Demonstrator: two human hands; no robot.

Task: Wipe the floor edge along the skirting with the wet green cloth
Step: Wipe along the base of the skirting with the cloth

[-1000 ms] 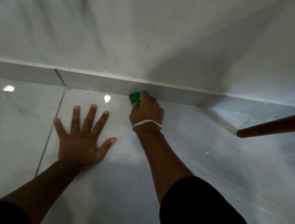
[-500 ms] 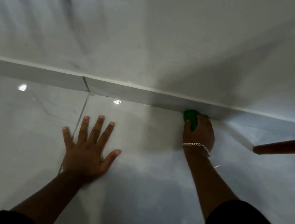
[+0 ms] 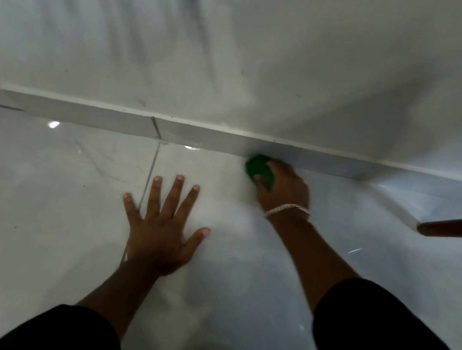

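A bunched green cloth [image 3: 257, 168] presses against the floor right where it meets the grey skirting [image 3: 86, 114]. My right hand [image 3: 286, 189], with a thin bracelet at the wrist, is closed over the cloth from behind; most of the cloth is hidden under the fingers. My left hand [image 3: 161, 229] lies flat on the glossy white floor tiles [image 3: 33, 201] with its fingers spread, holding nothing, a good hand's width left of the cloth and further from the wall.
A brown wooden leg or pole [image 3: 461, 229] reaches in from the right edge, its end touching the floor close to my right hand. A dark grout line [image 3: 150, 173] runs from the skirting toward my left hand. The white wall [image 3: 245, 54] rises above the skirting.
My right hand slid the cloth rightward along the skirting, then back a little to the left. The view has shifted with it. My left hand has stayed planted on the floor.
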